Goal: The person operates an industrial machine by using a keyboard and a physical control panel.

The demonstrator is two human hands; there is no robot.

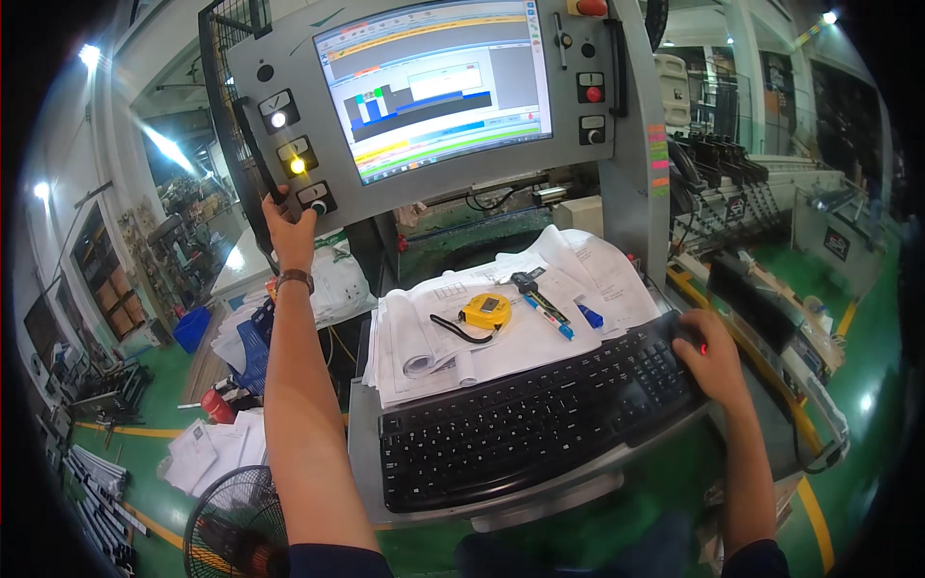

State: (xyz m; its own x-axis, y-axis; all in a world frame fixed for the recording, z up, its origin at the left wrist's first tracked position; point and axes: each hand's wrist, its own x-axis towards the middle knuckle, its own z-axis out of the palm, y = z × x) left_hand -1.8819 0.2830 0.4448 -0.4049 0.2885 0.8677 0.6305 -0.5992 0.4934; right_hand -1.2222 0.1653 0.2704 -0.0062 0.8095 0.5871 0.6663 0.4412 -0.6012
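Observation:
My left hand (292, 231) is raised to the left side of a grey control panel (337, 144). Its fingers curl round the black upright handle (258, 154), and the thumb reaches to the lowest knob (319, 206). At the right end of the black keyboard (511, 433), my right hand (715, 358) is curved over what looks like a dark computer mouse, mostly hidden, with a red glow by the fingers. Above the keyboard, a lit screen (434, 87) shows program windows with coloured bars.
Paper sheets (424, 299) behind the keyboard carry a yellow tape measure (486, 310), pens (549, 313) and a small blue object (590, 315). A black fan (236, 520) stands low at left, near a red cylinder (218, 407). Machinery with a rail (761, 347) is at right.

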